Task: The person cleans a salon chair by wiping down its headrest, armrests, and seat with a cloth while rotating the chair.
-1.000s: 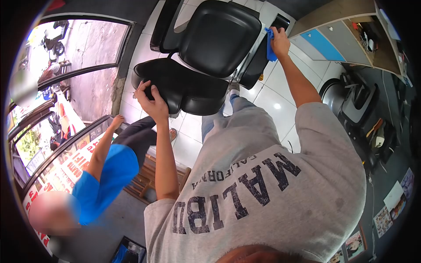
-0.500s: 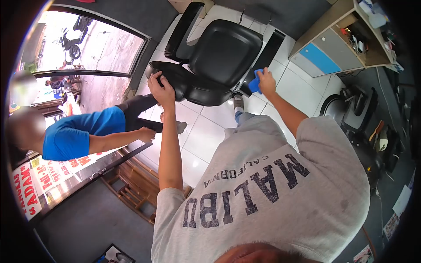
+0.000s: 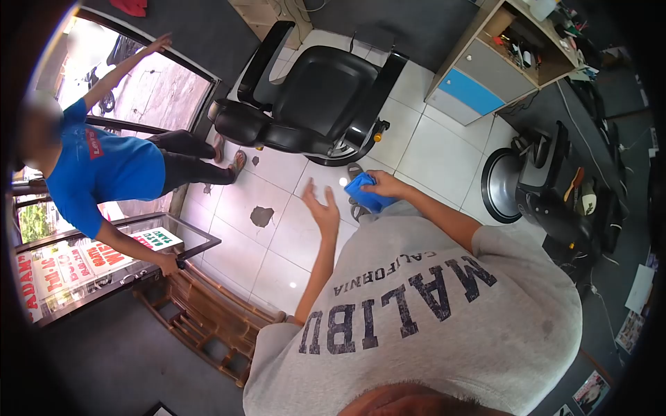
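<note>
My right hand point(image 3: 386, 186) is closed on a blue cloth point(image 3: 363, 194), held in front of my body above my feet. To its left, my left hand point(image 3: 322, 209) is raised with its fingers apart and nothing in them. Beyond both hands stands a black barber chair point(image 3: 322, 90) with a padded seat, armrests and a round base. Neither hand touches the chair.
A person in a blue shirt point(image 3: 125, 166) stands at the left, one hand on the framed glass door point(image 3: 201, 243). A bamboo bench point(image 3: 208, 305) is at lower left. A wooden cabinet point(image 3: 479, 90) and another black chair point(image 3: 534, 187) stand on the right.
My left hand has let go of the barber chair and drawn back toward me. My right hand has brought the cloth inward. The other person has stepped up toward the doorway, one arm outstretched.
</note>
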`<control>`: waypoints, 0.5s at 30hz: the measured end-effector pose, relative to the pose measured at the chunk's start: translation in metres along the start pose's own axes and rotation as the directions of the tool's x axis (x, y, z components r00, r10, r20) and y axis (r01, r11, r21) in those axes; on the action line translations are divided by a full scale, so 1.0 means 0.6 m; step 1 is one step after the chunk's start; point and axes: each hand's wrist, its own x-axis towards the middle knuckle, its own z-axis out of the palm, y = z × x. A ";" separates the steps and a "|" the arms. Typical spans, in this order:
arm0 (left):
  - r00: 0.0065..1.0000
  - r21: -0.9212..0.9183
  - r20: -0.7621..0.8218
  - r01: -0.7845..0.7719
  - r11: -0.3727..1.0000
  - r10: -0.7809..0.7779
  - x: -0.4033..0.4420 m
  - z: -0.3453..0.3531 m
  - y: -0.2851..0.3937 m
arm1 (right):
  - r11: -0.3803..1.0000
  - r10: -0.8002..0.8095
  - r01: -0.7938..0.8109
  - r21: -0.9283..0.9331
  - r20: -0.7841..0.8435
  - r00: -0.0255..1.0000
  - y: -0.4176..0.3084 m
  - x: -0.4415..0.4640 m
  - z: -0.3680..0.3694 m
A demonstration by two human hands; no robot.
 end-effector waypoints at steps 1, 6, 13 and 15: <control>0.990 -0.106 0.071 0.129 0.986 -0.122 -0.029 0.015 0.001 | 0.999 0.006 -0.009 0.050 0.054 0.999 -0.029 -0.011 -0.010; 0.792 -0.348 0.463 0.576 0.740 -0.398 -0.053 0.033 0.024 | 0.954 0.041 -0.083 0.288 0.148 0.988 -0.153 -0.043 -0.045; 0.943 -0.121 0.183 0.302 0.946 -0.277 -0.001 0.065 0.041 | 1.000 -0.001 0.001 -0.001 -0.096 0.995 -0.097 0.001 -0.052; 0.960 -0.081 0.080 0.274 0.958 -0.267 0.013 0.085 0.083 | 0.997 -0.072 0.066 -0.043 -0.141 0.987 -0.080 0.004 -0.086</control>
